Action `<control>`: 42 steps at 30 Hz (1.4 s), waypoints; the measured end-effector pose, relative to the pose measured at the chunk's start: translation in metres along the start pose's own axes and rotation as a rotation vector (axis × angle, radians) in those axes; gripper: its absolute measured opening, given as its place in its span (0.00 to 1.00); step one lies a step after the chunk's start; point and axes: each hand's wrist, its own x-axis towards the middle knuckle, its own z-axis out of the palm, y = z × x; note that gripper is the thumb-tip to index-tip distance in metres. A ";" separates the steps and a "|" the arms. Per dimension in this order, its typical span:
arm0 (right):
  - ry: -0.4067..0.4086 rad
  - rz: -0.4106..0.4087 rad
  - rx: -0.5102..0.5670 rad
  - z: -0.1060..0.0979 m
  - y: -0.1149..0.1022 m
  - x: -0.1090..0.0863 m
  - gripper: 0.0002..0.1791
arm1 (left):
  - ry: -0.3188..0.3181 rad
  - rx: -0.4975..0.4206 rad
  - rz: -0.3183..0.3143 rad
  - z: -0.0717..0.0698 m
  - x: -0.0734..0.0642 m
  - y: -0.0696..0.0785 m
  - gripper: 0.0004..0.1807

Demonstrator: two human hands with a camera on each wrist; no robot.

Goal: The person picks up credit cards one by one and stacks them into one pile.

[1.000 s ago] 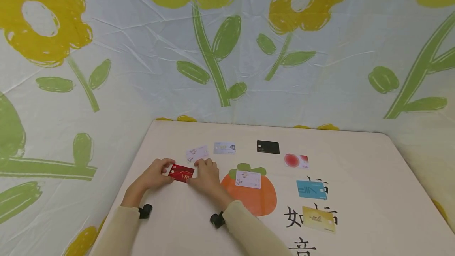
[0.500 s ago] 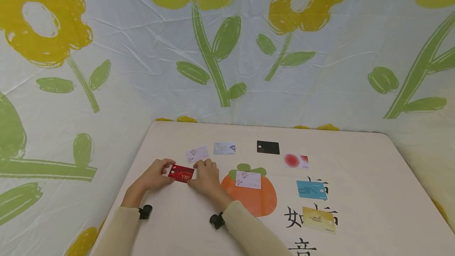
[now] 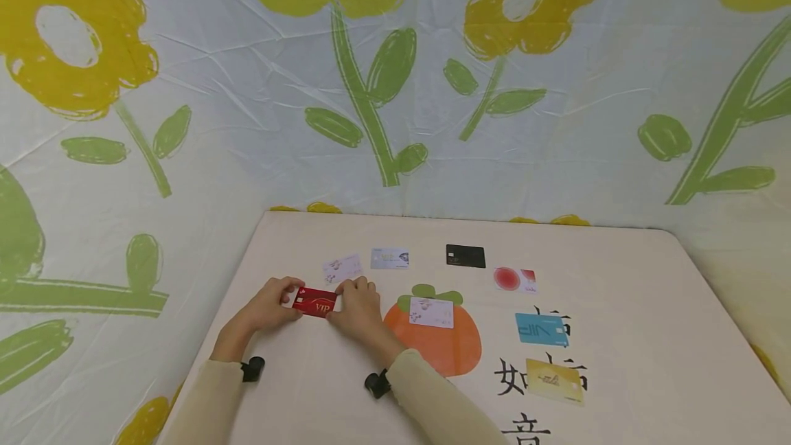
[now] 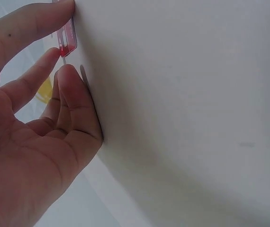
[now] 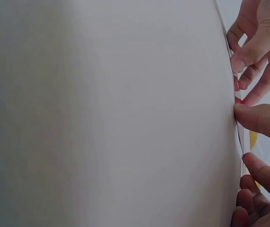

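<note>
A red VIP card [image 3: 315,301] with gold lettering lies between my two hands at the left part of the table. My left hand [image 3: 272,303] holds its left end with thumb and index finger; the other fingers are curled. On the opposite end, the thumb and index finger of my right hand [image 3: 360,307] hold the card's corners. In the left wrist view, the red card [image 4: 68,35] shows partly behind the thumb. Whether the card touches the table is hard to tell. A pale floral card [image 3: 342,268] lies just beyond the hands.
Around the table [image 3: 649,307] lie a silver card [image 3: 390,258], a black card [image 3: 466,256], a white card with red circle [image 3: 515,279], a blue card [image 3: 541,329] and a gold card [image 3: 554,382]. Another floral card [image 3: 431,312] lies on the printed persimmon [image 3: 432,349].
</note>
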 end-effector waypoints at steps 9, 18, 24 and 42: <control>0.002 0.003 0.036 -0.001 -0.001 -0.001 0.24 | -0.001 -0.004 -0.020 0.000 0.000 0.000 0.30; 0.026 -0.013 0.077 -0.002 0.000 0.000 0.20 | 0.030 -0.052 -0.022 0.002 0.001 -0.005 0.27; 0.062 -0.013 0.118 0.000 0.001 0.002 0.14 | 0.046 -0.078 -0.043 0.002 0.001 -0.007 0.26; 0.092 0.014 0.370 -0.006 0.001 0.001 0.10 | 0.114 -0.197 -0.056 0.006 -0.002 -0.005 0.22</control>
